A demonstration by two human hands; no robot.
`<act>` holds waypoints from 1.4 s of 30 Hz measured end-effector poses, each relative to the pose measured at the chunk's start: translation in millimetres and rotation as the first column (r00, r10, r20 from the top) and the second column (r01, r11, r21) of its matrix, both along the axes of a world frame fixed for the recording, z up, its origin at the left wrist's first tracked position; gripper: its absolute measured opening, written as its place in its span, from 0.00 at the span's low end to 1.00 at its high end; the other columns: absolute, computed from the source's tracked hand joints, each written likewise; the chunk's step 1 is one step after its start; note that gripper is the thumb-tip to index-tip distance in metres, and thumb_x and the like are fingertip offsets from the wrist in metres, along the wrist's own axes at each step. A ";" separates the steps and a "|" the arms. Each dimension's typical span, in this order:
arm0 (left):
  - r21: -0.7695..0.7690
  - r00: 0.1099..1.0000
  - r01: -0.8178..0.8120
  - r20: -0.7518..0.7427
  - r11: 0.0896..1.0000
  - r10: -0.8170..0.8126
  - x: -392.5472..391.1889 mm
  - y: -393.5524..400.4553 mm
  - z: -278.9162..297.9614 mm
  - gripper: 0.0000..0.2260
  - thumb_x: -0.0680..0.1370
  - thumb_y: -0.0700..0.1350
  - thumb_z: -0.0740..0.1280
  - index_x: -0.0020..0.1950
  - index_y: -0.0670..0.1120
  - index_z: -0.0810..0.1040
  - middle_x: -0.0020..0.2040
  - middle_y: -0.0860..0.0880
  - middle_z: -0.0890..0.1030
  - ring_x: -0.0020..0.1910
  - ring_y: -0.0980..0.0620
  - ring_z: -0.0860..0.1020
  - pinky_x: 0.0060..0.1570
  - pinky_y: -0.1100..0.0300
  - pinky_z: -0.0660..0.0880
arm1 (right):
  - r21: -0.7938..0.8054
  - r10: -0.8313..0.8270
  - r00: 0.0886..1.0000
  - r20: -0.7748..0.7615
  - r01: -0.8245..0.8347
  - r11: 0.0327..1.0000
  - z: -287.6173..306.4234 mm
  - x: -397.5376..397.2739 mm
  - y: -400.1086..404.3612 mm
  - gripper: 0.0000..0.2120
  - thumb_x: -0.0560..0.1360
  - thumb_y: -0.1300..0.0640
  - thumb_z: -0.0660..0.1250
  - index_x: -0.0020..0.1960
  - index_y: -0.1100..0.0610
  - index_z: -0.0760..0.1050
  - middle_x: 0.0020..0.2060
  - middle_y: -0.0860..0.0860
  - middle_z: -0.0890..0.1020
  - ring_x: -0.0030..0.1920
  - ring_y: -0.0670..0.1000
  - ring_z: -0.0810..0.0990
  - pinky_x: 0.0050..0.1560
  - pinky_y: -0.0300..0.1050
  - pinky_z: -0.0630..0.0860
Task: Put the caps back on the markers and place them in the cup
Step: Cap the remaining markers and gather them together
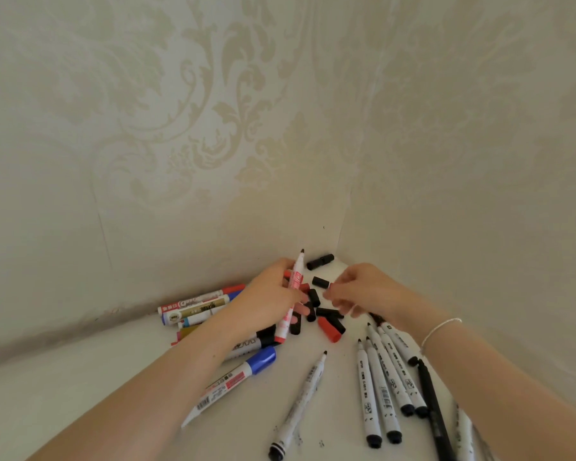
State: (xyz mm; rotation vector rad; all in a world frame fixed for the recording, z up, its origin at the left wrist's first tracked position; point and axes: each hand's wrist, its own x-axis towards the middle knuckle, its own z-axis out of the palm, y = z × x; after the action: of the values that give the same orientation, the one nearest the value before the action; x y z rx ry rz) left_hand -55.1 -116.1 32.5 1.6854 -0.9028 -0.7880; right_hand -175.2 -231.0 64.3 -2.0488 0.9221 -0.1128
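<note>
My left hand (273, 294) grips a red marker (295, 277) upright, its uncapped dark tip pointing up. My right hand (363, 291) hovers over a pile of loose black caps (326, 312), fingers loosely curled. Its fingertips are beside one black cap (320, 281) and I see nothing held. A red cap (329, 329) lies at the near edge of the pile. Another black cap (320, 261) lies in the wall corner. Several uncapped white markers (379, 387) lie to the right and one more (300, 404) in the middle. No cup is in view.
The white surface sits in a corner between two patterned walls. Several capped markers (197, 304) lie along the left wall. A blue-capped marker (233, 377) lies under my left forearm. A black pen (429, 394) lies at the right, beside my right forearm.
</note>
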 end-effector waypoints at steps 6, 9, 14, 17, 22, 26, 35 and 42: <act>0.030 0.997 -0.051 0.056 0.998 0.049 -1.4 -0.5 2.7 0.09 0.82 0.41 0.57 0.60 0.47 0.72 0.40 0.48 0.77 0.28 0.56 0.72 0.26 0.64 0.70 | -0.463 0.029 0.919 -0.392 -0.225 0.857 -33.4 11.8 5.0 0.10 0.73 0.55 0.68 0.50 0.61 0.78 0.42 0.53 0.80 0.39 0.51 0.76 0.36 0.40 0.69; 0.013 0.997 -0.067 0.029 0.998 0.067 -1.2 0.7 7.4 0.09 0.82 0.43 0.56 0.57 0.46 0.74 0.37 0.47 0.73 0.25 0.56 0.66 0.22 0.66 0.63 | -0.555 0.019 0.908 -0.419 -0.273 0.785 -40.0 15.8 9.0 0.08 0.76 0.55 0.65 0.40 0.56 0.69 0.38 0.51 0.74 0.38 0.51 0.74 0.31 0.39 0.67; -0.030 0.997 -0.061 0.053 0.998 0.063 1.7 5.2 11.3 0.09 0.82 0.46 0.58 0.54 0.45 0.76 0.33 0.50 0.72 0.23 0.58 0.65 0.21 0.67 0.61 | -0.501 0.058 0.907 -0.418 -0.283 0.818 -48.1 17.2 6.2 0.17 0.77 0.52 0.63 0.32 0.54 0.63 0.29 0.49 0.69 0.29 0.47 0.67 0.30 0.39 0.65; -0.069 0.996 -0.043 0.070 0.997 0.048 3.7 7.7 11.9 0.10 0.82 0.48 0.59 0.53 0.47 0.78 0.31 0.51 0.73 0.22 0.59 0.66 0.21 0.67 0.61 | -0.216 -0.017 0.999 0.036 0.025 0.976 -28.9 15.6 0.6 0.09 0.73 0.54 0.68 0.38 0.58 0.74 0.32 0.53 0.79 0.30 0.48 0.73 0.31 0.38 0.71; -0.114 0.997 -0.008 0.082 0.993 0.017 3.0 9.9 15.5 0.09 0.82 0.47 0.60 0.53 0.47 0.79 0.30 0.51 0.72 0.22 0.59 0.64 0.21 0.67 0.60 | 0.367 -0.331 0.686 0.648 0.100 0.925 3.7 12.3 -7.3 0.10 0.78 0.62 0.64 0.58 0.60 0.70 0.45 0.59 0.85 0.42 0.55 0.84 0.47 0.46 0.81; -0.119 0.997 0.014 0.082 0.993 -0.005 1.7 9.2 16.0 0.08 0.81 0.47 0.61 0.53 0.46 0.78 0.29 0.51 0.72 0.21 0.58 0.64 0.20 0.67 0.60 | 0.428 -0.314 0.615 0.723 -0.043 0.903 10.0 14.8 -1.1 0.05 0.79 0.63 0.62 0.55 0.59 0.69 0.48 0.58 0.85 0.48 0.57 0.85 0.52 0.49 0.79; -0.123 0.995 0.024 0.104 0.992 -0.011 3.0 6.6 12.3 0.08 0.81 0.48 0.61 0.52 0.48 0.79 0.30 0.51 0.73 0.21 0.59 0.65 0.21 0.67 0.61 | 0.418 -0.234 0.689 0.686 -0.111 0.902 4.8 14.7 7.1 0.06 0.79 0.63 0.62 0.55 0.59 0.69 0.48 0.58 0.85 0.50 0.57 0.84 0.58 0.51 0.78; -0.123 0.994 0.032 0.109 0.992 -0.019 5.0 5.5 8.9 0.09 0.82 0.49 0.60 0.54 0.48 0.78 0.32 0.51 0.74 0.21 0.58 0.66 0.21 0.66 0.62 | 0.381 -0.182 0.739 0.649 -0.109 0.918 6.0 15.6 13.7 0.04 0.78 0.64 0.64 0.52 0.61 0.70 0.48 0.60 0.85 0.48 0.58 0.85 0.48 0.46 0.81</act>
State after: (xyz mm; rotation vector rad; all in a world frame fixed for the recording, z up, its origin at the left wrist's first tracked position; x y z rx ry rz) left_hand -50.1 -110.6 41.4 1.6215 -1.0289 -0.6492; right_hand -159.6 -217.3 70.3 -1.4250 0.4618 -0.6072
